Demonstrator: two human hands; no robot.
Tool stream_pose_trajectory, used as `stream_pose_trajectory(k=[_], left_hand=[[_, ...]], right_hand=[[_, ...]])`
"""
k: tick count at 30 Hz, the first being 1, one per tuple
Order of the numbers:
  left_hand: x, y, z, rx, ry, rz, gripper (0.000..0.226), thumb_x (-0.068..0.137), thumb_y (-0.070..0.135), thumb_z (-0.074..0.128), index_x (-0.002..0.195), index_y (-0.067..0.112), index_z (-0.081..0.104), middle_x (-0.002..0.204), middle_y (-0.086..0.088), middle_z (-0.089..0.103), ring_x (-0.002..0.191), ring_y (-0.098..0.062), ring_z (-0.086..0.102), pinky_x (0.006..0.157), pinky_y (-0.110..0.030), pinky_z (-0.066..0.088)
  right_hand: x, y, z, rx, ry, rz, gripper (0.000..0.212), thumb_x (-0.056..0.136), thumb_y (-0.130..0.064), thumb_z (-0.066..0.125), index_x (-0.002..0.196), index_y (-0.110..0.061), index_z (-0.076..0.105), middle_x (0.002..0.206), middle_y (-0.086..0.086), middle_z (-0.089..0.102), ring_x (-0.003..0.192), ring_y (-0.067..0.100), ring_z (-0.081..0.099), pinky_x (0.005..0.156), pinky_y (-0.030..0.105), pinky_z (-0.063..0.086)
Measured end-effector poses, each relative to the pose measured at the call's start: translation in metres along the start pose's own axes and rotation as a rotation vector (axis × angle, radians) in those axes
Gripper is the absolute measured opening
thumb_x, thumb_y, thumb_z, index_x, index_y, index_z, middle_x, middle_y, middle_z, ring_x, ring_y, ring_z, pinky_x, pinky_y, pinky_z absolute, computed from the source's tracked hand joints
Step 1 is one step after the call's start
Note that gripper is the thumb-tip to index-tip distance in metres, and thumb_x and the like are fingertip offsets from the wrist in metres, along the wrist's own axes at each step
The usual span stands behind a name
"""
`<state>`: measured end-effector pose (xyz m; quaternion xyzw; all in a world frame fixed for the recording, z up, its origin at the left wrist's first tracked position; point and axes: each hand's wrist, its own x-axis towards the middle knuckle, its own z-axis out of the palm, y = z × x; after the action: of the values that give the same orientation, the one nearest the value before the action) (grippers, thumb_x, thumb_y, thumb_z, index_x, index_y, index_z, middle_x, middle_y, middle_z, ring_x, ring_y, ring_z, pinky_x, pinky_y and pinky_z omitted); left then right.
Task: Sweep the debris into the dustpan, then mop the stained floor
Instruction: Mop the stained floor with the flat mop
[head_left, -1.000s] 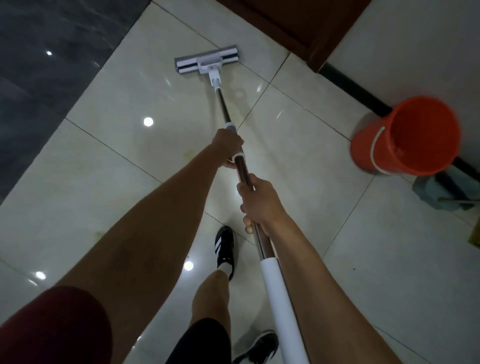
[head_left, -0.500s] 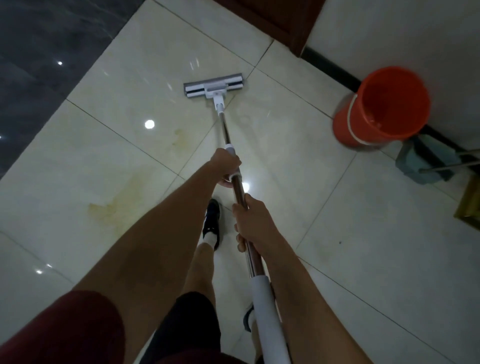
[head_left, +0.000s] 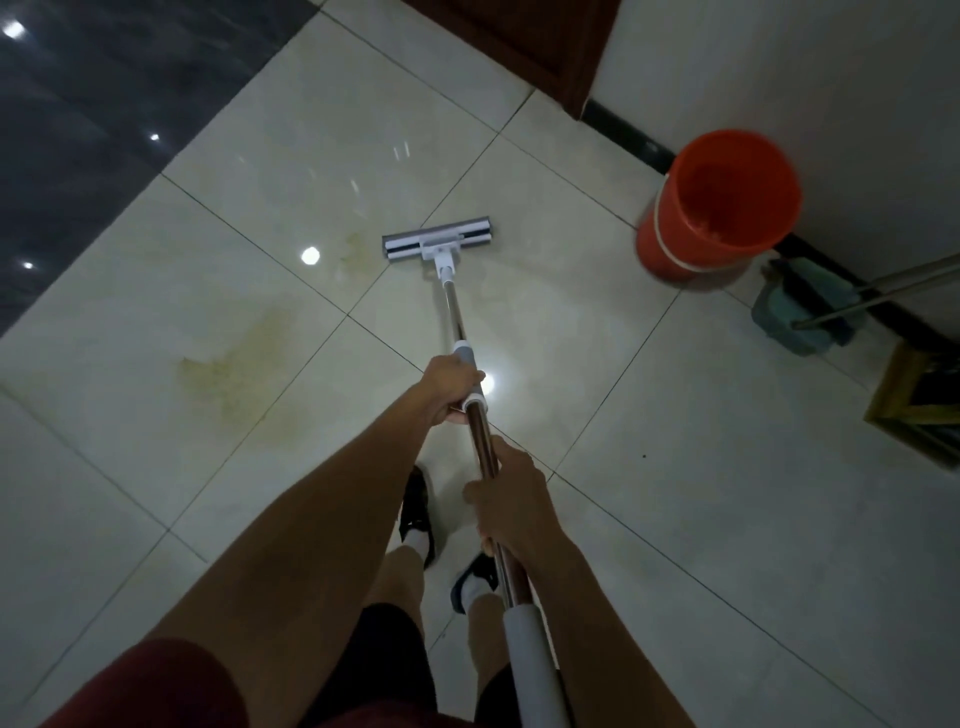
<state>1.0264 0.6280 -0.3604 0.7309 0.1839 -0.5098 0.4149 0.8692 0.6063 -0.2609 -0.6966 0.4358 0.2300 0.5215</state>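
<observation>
Mop (head_left: 437, 244) head lies flat on glossy tile beside yellowish stain (head_left: 236, 358).

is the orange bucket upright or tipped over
Upright: the bucket stands on the floor by the wall, its open mouth facing up.

The mop (head_left: 456, 322) had a flat grey-and-white rectangular head lying flat on the cream tiled floor (head_left: 675, 493), with a shiny metal pole tilting back from it to a white sleeve at the near end. Just left of the mop head lay a small yellowish stain (head_left: 356, 249); a larger yellow-brown stain (head_left: 244, 364) spread further left and nearer.
</observation>
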Motion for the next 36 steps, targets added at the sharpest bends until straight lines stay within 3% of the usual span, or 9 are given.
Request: stream_pose_trajectory(k=[5,9,12,16,21,25,28,32,36], left_hand=[[-0.007,-0.005,-0.012,-0.276,-0.027,-0.062,0.040,0.093,0.006,0.067,0.125,-0.010,0.050,0.098,-0.024,0.058,0.058,-0.032,0.063,0.053,-0.045,0.058],[-0.013,-0.005,-0.035,-0.479,-0.074,-0.078,0.025,0.098,0.004,0.058,0.119,-0.004,0.048,0.086,-0.016,0.054,0.061,-0.029,0.057,0.047,-0.038,0.056],[-0.021,-0.005,-0.061,-0.578,-0.065,-0.055,0.032,0.100,0.007,0.055,0.127,-0.008,0.047,0.093,-0.020,0.057,0.066,-0.031,0.059,0.047,-0.038,0.057],[-0.034,-0.008,-0.097,-0.708,-0.053,-0.006,0.036,0.103,0.008,0.049,0.134,-0.008,0.042,0.099,-0.022,0.060,0.075,-0.032,0.063,0.052,-0.040,0.060],[-0.041,-0.014,-0.147,-0.739,0.016,-0.027,0.034,0.093,0.021,0.066,0.122,0.010,0.053,0.109,-0.016,0.066,0.087,-0.023,0.066,0.070,-0.038,0.056],[-0.044,-0.025,-0.187,-0.662,0.125,-0.074,0.015,0.093,0.012,0.065,0.107,0.011,0.060,0.096,-0.007,0.072,0.078,-0.016,0.065,0.069,-0.034,0.051],[-0.048,-0.043,-0.226,-0.710,0.170,-0.081,0.008,0.093,0.010,0.065,0.099,0.010,0.059,0.095,-0.004,0.073,0.076,-0.013,0.064,0.067,-0.030,0.044],[-0.050,-0.063,-0.270,-0.861,0.184,-0.031,0.005,0.096,0.010,0.060,0.099,0.011,0.056,0.093,-0.002,0.069,0.080,-0.013,0.062,0.073,-0.028,0.044],[-0.051,-0.077,-0.316,-0.994,0.209,0.001,0.007,0.096,0.008,0.059,0.099,0.013,0.055,0.092,-0.002,0.067,0.078,-0.014,0.061,0.070,-0.029,0.044]], right_hand=[[-0.012,-0.016,-0.006,-0.109,0.010,-0.095,0.016,0.084,-0.004,0.064,0.094,-0.010,0.053,0.074,-0.002,0.050,0.068,0.022,0.058,0.069,0.032,0.058],[-0.020,-0.040,0.002,-0.185,-0.008,-0.104,0.017,0.085,-0.007,0.063,0.100,-0.009,0.055,0.078,0.003,0.055,0.071,0.027,0.065,0.072,0.044,0.062],[-0.026,-0.059,0.011,-0.267,-0.020,-0.162,0.014,0.083,-0.008,0.058,0.097,-0.008,0.056,0.083,0.011,0.061,0.067,0.028,0.066,0.063,0.044,0.062],[-0.031,-0.080,0.020,-0.585,0.010,-0.315,0.022,0.091,-0.013,0.055,0.112,-0.007,0.055,0.084,0.003,0.053,0.065,0.020,0.053,0.055,0.030,0.044],[-0.049,-0.090,0.049,-1.033,0.072,-0.621,0.051,0.095,-0.004,0.047,0.144,0.000,0.036,0.108,0.016,0.065,0.091,0.034,0.066,0.064,0.035,0.038],[-0.058,-0.103,0.072,-1.213,0.081,-0.779,0.038,0.088,-0.001,0.062,0.125,0.002,0.055,0.084,0.010,0.071,0.071,0.028,0.070,0.055,0.032,0.035],[-0.059,-0.119,0.095,-1.313,0.099,-0.853,0.036,0.054,0.001,0.083,0.088,-0.005,0.070,0.051,0.004,0.061,0.040,0.023,0.059,0.045,0.023,0.026],[-0.056,-0.152,0.128,-1.357,0.018,-0.942,0.044,0.083,0.005,0.061,0.125,-0.003,0.054,0.087,0.010,0.070,0.074,0.028,0.068,0.058,0.031,0.034],[-0.052,-0.184,0.167,-1.299,0.009,-0.959,0.052,0.087,-0.001,0.057,0.137,-0.005,0.042,0.109,0.014,0.063,0.102,0.030,0.058,0.069,0.036,0.040]])
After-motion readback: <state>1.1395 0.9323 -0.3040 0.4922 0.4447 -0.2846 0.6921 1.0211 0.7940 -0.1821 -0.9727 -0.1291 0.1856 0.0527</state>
